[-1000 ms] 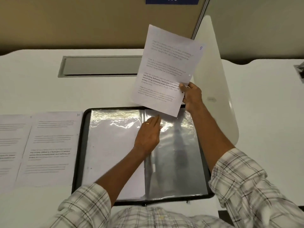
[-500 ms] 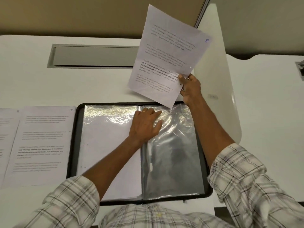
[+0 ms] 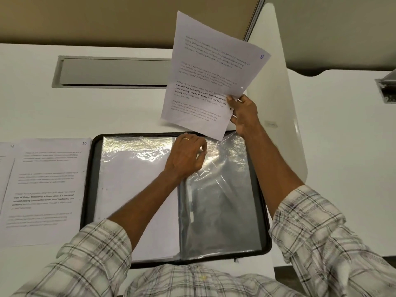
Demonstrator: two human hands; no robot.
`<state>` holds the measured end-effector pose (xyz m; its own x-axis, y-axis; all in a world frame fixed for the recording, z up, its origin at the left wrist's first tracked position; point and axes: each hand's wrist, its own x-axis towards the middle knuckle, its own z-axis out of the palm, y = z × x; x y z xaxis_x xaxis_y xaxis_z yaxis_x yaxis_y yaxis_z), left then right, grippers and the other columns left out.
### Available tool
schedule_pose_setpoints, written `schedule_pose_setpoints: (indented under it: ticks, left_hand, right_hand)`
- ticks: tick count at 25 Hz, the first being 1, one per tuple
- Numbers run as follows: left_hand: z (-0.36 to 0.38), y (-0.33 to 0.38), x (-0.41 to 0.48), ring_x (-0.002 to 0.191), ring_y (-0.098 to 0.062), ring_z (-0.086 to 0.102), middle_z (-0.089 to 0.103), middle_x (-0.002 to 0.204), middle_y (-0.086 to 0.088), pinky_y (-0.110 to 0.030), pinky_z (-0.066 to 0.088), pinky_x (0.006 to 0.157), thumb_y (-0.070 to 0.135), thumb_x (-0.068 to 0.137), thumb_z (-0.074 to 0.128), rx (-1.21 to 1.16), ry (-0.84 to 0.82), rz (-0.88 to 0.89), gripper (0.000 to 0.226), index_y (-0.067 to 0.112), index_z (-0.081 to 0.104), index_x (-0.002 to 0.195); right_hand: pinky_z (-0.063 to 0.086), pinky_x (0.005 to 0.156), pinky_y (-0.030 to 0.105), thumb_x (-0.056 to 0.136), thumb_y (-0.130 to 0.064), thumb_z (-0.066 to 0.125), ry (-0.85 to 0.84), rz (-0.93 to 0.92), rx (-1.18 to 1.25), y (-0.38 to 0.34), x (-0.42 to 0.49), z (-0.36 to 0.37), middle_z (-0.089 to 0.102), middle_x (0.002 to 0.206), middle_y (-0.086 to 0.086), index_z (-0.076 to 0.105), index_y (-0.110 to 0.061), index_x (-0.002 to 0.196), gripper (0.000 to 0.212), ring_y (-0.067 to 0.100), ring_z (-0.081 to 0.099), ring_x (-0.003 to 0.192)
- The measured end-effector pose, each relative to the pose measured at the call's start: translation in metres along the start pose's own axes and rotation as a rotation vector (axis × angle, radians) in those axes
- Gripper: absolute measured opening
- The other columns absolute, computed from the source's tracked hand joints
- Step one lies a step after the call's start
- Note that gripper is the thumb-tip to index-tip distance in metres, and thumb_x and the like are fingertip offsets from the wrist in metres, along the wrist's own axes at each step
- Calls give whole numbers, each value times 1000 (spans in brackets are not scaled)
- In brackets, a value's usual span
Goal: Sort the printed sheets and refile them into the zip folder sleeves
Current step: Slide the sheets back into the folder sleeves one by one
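The step in hand looks like opening a sleeve for the next page. The left hand (image 3: 186, 155) reaches across the open black zip folder (image 3: 90, 189), fingers curled and pinching the top edge of the clear plastic sleeve (image 3: 227, 189) on its right half. The right hand (image 3: 243, 114), raised at one o'clock of the folder, grips the white printed sheet marked 9 (image 3: 210, 67) by its lower right edge, tilted above the white bench (image 3: 107, 112). Next the sleeve mouth must part so the sheet's bottom edge can drop in. A printed sheet marked 10 (image 3: 49, 189) lies flat at nine o'clock
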<state>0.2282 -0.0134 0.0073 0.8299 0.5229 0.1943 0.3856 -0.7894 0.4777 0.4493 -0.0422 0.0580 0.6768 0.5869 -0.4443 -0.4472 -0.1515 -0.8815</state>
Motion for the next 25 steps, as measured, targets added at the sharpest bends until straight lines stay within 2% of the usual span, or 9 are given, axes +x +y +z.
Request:
schedule_pose_setpoints:
  ticks: [2, 6, 8, 10, 13, 15, 18, 20, 25]
  left_hand:
    - [-1, -1, 4, 88, -19, 63, 68, 85, 6, -39, 40, 104, 30, 87, 72, -20, -15, -19, 16, 21, 62, 96]
    - [-7, -10, 11, 105, -19, 60, 68, 101, 9, -41, 34, 104, 50, 83, 79, -43, -111, -86, 51, 25, 59, 123]
    - [-14, -15, 17, 109, -18, 58, 67, 104, 9, -41, 30, 104, 57, 80, 80, -69, -163, -123, 62, 26, 59, 130]
    - [-21, -19, 24, 110, -17, 57, 68, 105, 9, -41, 26, 105, 64, 77, 78, -76, -207, -158, 63, 27, 64, 126]
    - [-29, -26, 30, 111, -16, 57, 71, 102, 11, -45, 27, 105, 79, 73, 70, 27, -227, -178, 62, 31, 72, 111]
    - [-33, -33, 32, 112, -18, 57, 71, 103, 10, -46, 28, 102, 84, 71, 67, 99, -243, -206, 62, 33, 74, 105]
    - [-40, -46, 35, 116, -20, 55, 65, 110, 7, -44, 29, 99, 74, 72, 75, 94, -249, -252, 46, 34, 76, 95]
    - [-44, -52, 36, 112, -15, 54, 59, 112, 9, -40, 31, 95, 64, 71, 83, 15, -241, -281, 35, 34, 77, 88]
    - [-40, -55, 32, 92, -2, 59, 53, 113, 17, -36, 35, 98, 57, 63, 91, -181, -215, -382, 35, 32, 78, 84]
  right_hand:
    - [60, 82, 36, 96, -11, 69, 10, 11, -66, 4, 0, -6, 75, 109, 0, 67, -20, 110, 17, 16, 71, 95]
    - [61, 81, 35, 96, -12, 69, 76, -38, -221, 5, 5, -13, 75, 113, 3, 69, -15, 119, 23, 18, 72, 93]
    - [60, 79, 32, 95, -13, 69, 115, -84, -308, 3, 9, -14, 75, 113, 2, 69, -15, 121, 26, 18, 71, 93]
    - [60, 82, 30, 96, -12, 69, 140, -126, -348, 2, 12, -16, 73, 108, -1, 70, -17, 118, 24, 15, 70, 91]
    - [60, 93, 38, 94, -12, 70, 172, -150, -373, 2, 19, -20, 74, 108, -2, 71, -19, 115, 21, 17, 71, 96]
    - [59, 95, 43, 93, -15, 71, 194, -141, -398, 2, 22, -25, 75, 111, -2, 72, -17, 117, 24, 20, 72, 101]
    - [59, 95, 45, 93, -13, 71, 211, -133, -397, 2, 24, -27, 75, 113, 1, 71, -15, 121, 28, 22, 72, 103]
    - [59, 95, 45, 93, -12, 70, 216, -131, -387, 0, 21, -26, 74, 114, 2, 71, -15, 121, 28, 23, 72, 104]
    - [59, 95, 41, 96, -13, 69, 176, -122, -383, -7, 16, -24, 73, 116, 3, 69, -16, 123, 27, 25, 71, 106]
